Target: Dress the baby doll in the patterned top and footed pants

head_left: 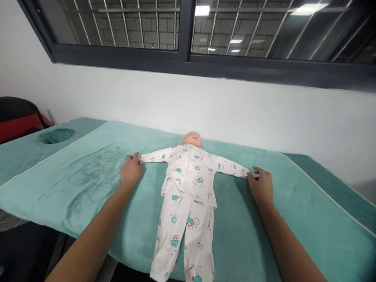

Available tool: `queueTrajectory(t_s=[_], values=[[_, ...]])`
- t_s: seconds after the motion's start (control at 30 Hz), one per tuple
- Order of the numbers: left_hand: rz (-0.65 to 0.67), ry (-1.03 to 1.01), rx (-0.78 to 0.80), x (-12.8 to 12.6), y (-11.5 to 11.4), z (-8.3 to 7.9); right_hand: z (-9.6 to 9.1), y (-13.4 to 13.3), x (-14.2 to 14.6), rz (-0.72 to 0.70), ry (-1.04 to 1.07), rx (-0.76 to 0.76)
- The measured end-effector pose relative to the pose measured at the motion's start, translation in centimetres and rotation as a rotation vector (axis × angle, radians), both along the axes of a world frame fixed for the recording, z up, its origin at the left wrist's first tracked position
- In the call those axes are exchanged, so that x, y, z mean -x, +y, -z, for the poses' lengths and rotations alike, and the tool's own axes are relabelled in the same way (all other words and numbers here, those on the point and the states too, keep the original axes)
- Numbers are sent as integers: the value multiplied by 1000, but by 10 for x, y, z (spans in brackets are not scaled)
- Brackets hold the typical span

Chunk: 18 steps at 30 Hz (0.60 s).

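Note:
A baby doll point(192, 138) lies on its back on a teal towel point(88, 176), dressed in a white printed pyjama top point(190, 172) and trousers point(185, 235), arms spread wide. My left hand point(131, 169) pinches the cuff of the sleeve on the left. My right hand point(260, 185) grips the end of the sleeve on the right, fingers curled over it. The trouser legs reach past the near edge of the table.
The towel covers a massage table with a face hole point(55, 135) at the far left. A white wall and a dark-framed window point(188, 55) stand behind. A dark chair with a red cushion point(17, 121) sits at the left edge.

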<state>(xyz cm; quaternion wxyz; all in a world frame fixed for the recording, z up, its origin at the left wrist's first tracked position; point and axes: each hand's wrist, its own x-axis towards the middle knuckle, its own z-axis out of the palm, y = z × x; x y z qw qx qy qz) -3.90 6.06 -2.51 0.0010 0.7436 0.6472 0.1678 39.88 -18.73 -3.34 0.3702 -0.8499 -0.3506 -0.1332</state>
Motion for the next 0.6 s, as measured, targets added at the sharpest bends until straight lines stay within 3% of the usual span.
queueTrajectory(t_s=[0.07,0.17,0.27,0.37,0.47,0.6], values=[[34,-46,-128,1,-4,1,-2,-5,10,-28,-24,-6],[291,-25,-297,1,-8,0,-6,-9,33,-127,-106,26],[558,-43,-313,-1,-18,-5,-11,-16,65,-349,-147,101],[603,-272,-325,-5,-46,-7,-16,-29,100,-605,-55,201],[642,-507,-203,-9,-92,-4,-19,-45,134,-743,65,226],[752,-563,120,-14,-138,3,-21,-56,167,-805,29,265]])
